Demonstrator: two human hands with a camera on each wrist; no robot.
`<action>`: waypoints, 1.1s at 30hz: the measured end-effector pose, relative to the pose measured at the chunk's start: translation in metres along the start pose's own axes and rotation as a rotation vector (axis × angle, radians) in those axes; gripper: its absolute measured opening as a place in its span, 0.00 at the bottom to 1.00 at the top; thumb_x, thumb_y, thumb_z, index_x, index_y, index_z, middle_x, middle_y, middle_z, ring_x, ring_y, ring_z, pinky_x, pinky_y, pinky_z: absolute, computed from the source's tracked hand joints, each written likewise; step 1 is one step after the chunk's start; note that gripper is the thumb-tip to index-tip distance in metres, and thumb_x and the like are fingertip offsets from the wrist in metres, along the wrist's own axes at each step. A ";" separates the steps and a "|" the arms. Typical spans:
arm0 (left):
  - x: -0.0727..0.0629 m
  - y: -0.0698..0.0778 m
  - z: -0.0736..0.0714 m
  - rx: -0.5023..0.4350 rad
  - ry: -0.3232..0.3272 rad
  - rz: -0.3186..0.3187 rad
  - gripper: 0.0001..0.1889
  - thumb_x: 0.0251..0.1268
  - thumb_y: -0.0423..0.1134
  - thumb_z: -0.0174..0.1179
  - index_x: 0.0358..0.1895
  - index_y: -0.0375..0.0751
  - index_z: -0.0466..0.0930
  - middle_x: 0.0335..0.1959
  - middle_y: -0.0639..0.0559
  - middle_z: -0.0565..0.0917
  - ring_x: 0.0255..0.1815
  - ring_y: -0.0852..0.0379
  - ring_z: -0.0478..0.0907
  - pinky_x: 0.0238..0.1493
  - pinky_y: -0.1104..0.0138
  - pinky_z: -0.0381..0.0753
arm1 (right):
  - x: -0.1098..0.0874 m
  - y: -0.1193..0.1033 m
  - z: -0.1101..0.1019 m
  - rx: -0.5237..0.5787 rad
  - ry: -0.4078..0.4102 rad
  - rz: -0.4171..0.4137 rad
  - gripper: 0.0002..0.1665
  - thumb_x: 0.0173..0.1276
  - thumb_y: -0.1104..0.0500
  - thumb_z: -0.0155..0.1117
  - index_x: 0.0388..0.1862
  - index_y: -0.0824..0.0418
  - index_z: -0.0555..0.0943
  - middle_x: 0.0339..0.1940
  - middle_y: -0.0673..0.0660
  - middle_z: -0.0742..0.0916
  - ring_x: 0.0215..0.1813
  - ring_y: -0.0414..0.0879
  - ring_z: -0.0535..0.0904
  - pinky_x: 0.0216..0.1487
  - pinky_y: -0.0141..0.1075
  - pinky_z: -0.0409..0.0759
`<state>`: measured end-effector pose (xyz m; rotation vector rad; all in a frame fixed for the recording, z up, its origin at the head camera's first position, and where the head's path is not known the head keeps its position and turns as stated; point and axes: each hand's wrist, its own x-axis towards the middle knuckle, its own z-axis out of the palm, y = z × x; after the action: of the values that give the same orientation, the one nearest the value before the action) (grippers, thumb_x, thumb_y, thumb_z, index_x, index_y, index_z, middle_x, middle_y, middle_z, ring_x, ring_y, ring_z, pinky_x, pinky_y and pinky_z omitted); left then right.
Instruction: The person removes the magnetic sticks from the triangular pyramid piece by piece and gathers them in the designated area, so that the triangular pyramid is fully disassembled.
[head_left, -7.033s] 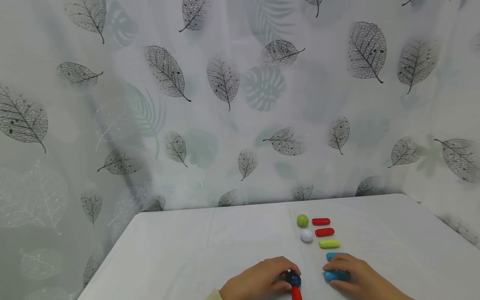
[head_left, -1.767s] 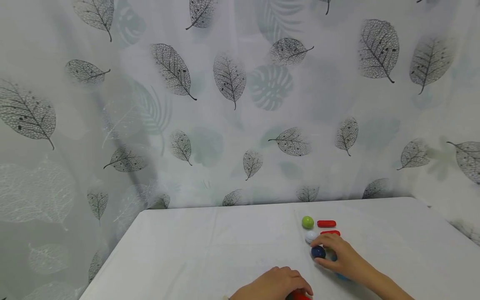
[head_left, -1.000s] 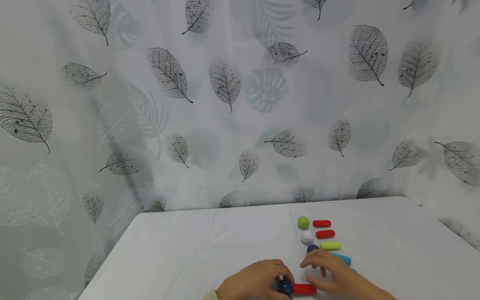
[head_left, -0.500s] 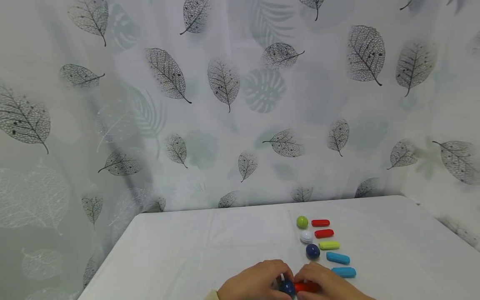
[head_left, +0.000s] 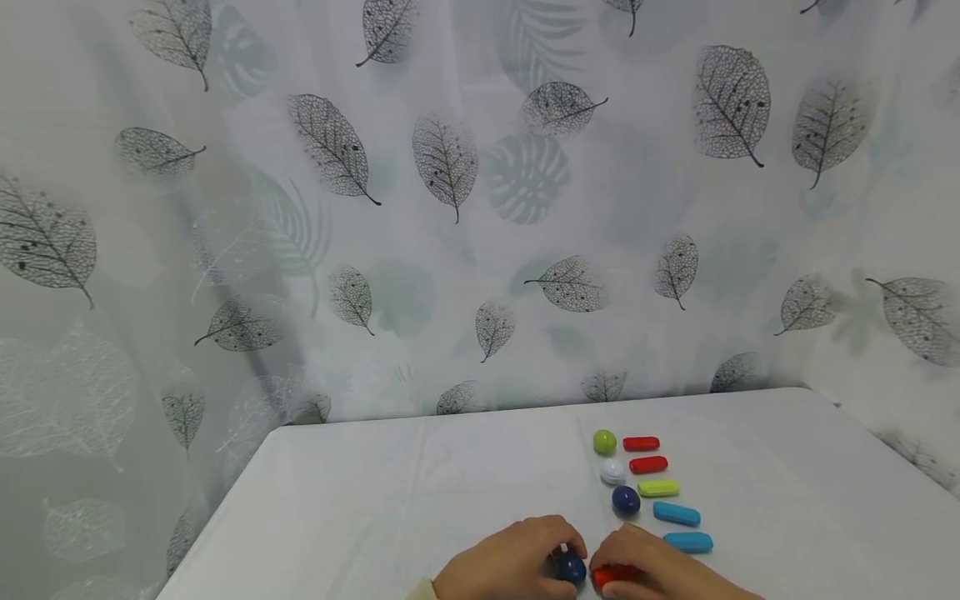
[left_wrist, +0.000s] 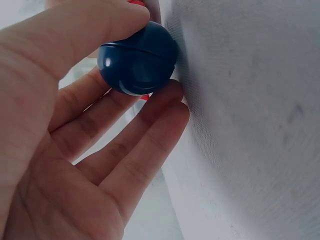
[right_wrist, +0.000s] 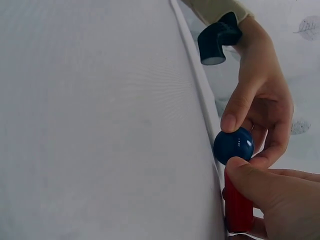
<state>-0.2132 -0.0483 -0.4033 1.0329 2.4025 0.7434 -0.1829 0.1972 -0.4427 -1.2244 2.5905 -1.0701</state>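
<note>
My left hand [head_left: 517, 558] pinches a glossy dark blue ball [left_wrist: 137, 60] between thumb and fingers, low over the table; a seam line runs around it. Right beside it, my right hand [head_left: 645, 562] grips a short red handle [right_wrist: 239, 205], thumb along its near end. In the head view a narrow gap shows between ball and handle. Both look like the parts of a maraca. Behind the hands stand a second dark blue ball [head_left: 626, 500], a white ball [head_left: 612, 472] and a green ball [head_left: 604, 442] in a column.
Right of the balls lie two red handles [head_left: 648, 465], a yellow-green handle [head_left: 658, 488] and two light blue handles [head_left: 687, 542]. The white table [head_left: 360, 500] ends at a leaf-patterned curtain [head_left: 450, 250]. A dark wrist mount [right_wrist: 220, 40] sits on the left wrist.
The right hand set a dark blue ball below the white one, then came to the red handle by the left hand's ball. Since half a second ago, handle and ball have parted slightly.
</note>
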 end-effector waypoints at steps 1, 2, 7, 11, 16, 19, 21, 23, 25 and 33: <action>0.000 0.000 0.000 0.006 0.000 -0.003 0.15 0.62 0.41 0.67 0.51 0.54 0.78 0.39 0.70 0.77 0.36 0.73 0.71 0.43 0.75 0.77 | -0.002 -0.001 -0.001 0.016 -0.004 0.027 0.13 0.74 0.51 0.57 0.54 0.52 0.78 0.44 0.42 0.81 0.44 0.33 0.73 0.44 0.27 0.78; 0.000 0.000 0.000 0.006 -0.003 -0.003 0.15 0.62 0.41 0.67 0.51 0.54 0.78 0.39 0.70 0.77 0.36 0.73 0.71 0.43 0.75 0.77 | -0.003 -0.002 -0.002 0.027 -0.007 0.058 0.14 0.74 0.50 0.57 0.53 0.52 0.78 0.43 0.41 0.80 0.43 0.33 0.72 0.44 0.27 0.77; 0.002 0.001 -0.001 0.041 -0.019 -0.001 0.15 0.63 0.43 0.66 0.52 0.54 0.78 0.40 0.70 0.76 0.37 0.74 0.70 0.44 0.76 0.76 | -0.012 -0.008 -0.013 0.046 -0.006 0.249 0.15 0.70 0.48 0.63 0.51 0.50 0.79 0.41 0.39 0.79 0.41 0.32 0.72 0.44 0.28 0.80; 0.002 0.002 -0.001 0.069 -0.022 0.006 0.14 0.64 0.43 0.66 0.52 0.54 0.78 0.40 0.69 0.76 0.37 0.73 0.70 0.45 0.76 0.76 | -0.020 -0.010 -0.023 0.025 0.001 0.320 0.14 0.66 0.48 0.67 0.49 0.49 0.81 0.40 0.40 0.79 0.39 0.33 0.73 0.43 0.32 0.81; 0.002 0.002 -0.002 0.115 -0.016 0.040 0.14 0.65 0.43 0.65 0.52 0.52 0.79 0.40 0.69 0.76 0.37 0.74 0.70 0.46 0.77 0.76 | -0.030 -0.004 -0.031 -0.010 0.011 0.315 0.14 0.65 0.50 0.68 0.47 0.53 0.81 0.38 0.41 0.79 0.38 0.32 0.72 0.42 0.31 0.81; 0.002 0.002 -0.002 0.109 -0.019 0.042 0.14 0.65 0.43 0.65 0.52 0.52 0.79 0.40 0.68 0.76 0.38 0.74 0.70 0.47 0.77 0.75 | -0.037 0.001 -0.033 -0.038 0.010 0.333 0.15 0.64 0.49 0.69 0.46 0.53 0.82 0.38 0.42 0.79 0.38 0.32 0.72 0.41 0.32 0.82; 0.002 0.002 -0.002 0.116 -0.019 0.049 0.14 0.65 0.43 0.65 0.52 0.51 0.79 0.41 0.68 0.76 0.38 0.74 0.70 0.47 0.77 0.75 | -0.042 0.005 -0.034 -0.054 0.007 0.335 0.14 0.64 0.50 0.69 0.46 0.53 0.82 0.39 0.41 0.78 0.39 0.32 0.71 0.41 0.32 0.82; 0.002 0.002 -0.003 0.117 -0.020 0.052 0.14 0.65 0.43 0.64 0.52 0.51 0.79 0.41 0.68 0.76 0.38 0.75 0.70 0.48 0.77 0.75 | -0.048 0.009 -0.034 -0.069 0.008 0.322 0.13 0.65 0.50 0.68 0.45 0.52 0.82 0.38 0.40 0.78 0.39 0.31 0.70 0.40 0.30 0.81; 0.002 0.002 -0.003 0.117 -0.020 0.056 0.14 0.65 0.43 0.64 0.52 0.51 0.79 0.41 0.68 0.76 0.38 0.75 0.70 0.48 0.77 0.75 | -0.053 0.013 -0.035 -0.093 0.009 0.301 0.12 0.66 0.49 0.67 0.45 0.51 0.82 0.39 0.40 0.77 0.40 0.30 0.70 0.40 0.28 0.80; 0.001 0.002 -0.003 0.118 -0.017 0.052 0.14 0.65 0.43 0.65 0.52 0.50 0.79 0.40 0.68 0.76 0.37 0.74 0.70 0.46 0.77 0.75 | -0.061 0.018 -0.041 -0.207 -0.033 0.335 0.14 0.65 0.46 0.66 0.46 0.50 0.82 0.41 0.40 0.79 0.41 0.30 0.69 0.43 0.28 0.79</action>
<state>-0.2141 -0.0467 -0.4001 1.1472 2.4379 0.6132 -0.1680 0.2712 -0.4357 -0.7861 2.8003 -0.7285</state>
